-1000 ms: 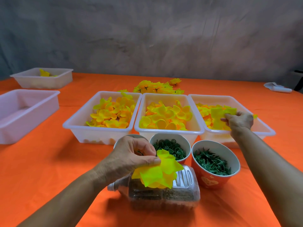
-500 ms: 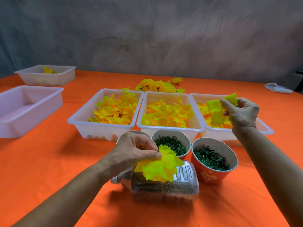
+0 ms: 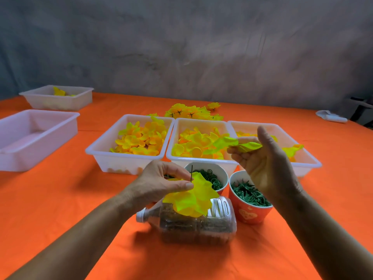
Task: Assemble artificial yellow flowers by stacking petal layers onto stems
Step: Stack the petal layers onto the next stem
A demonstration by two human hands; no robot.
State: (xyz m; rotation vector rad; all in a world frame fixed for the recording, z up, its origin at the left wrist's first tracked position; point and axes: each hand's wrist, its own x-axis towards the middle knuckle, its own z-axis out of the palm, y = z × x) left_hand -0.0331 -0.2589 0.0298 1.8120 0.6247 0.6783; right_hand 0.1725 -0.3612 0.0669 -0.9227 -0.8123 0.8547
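Across the table: an orange cloth (image 3: pixel 50 209) covers the whole surface, with a grey wall behind.
Far-left bins: two white bins, the nearer one (image 3: pixel 30 138) showing no petals, the farther one (image 3: pixel 58 97) with a scrap of yellow inside.
Centre trays: three white trays side by side, the left tray (image 3: pixel 105 156), the middle tray (image 3: pixel 181 158) and the right tray (image 3: pixel 306 158), each holding yellow and orange petal layers.
Finished flowers: a loose heap (image 3: pixel 191 112) lies on the cloth just behind the trays.
Bottle: a clear plastic bottle (image 3: pixel 201 225) lies on its side nearest the person, white cap to the left.
Cups: a white cup of dark green rings (image 3: pixel 214 176) and, just right of it, an orange cup of green leaf pieces (image 3: pixel 250 199).
Left hand: the left hand (image 3: pixel 161 182) pinches a thin dark stem (image 3: pixel 191 172) upright, yellow petal layers (image 3: pixel 193 197) already stacked on it, above the bottle.
Right hand: the right hand (image 3: pixel 264 164), raised palm inward in front of the middle and right trays, pinches a single yellow-green petal layer (image 3: pixel 238 144) at its fingertips.
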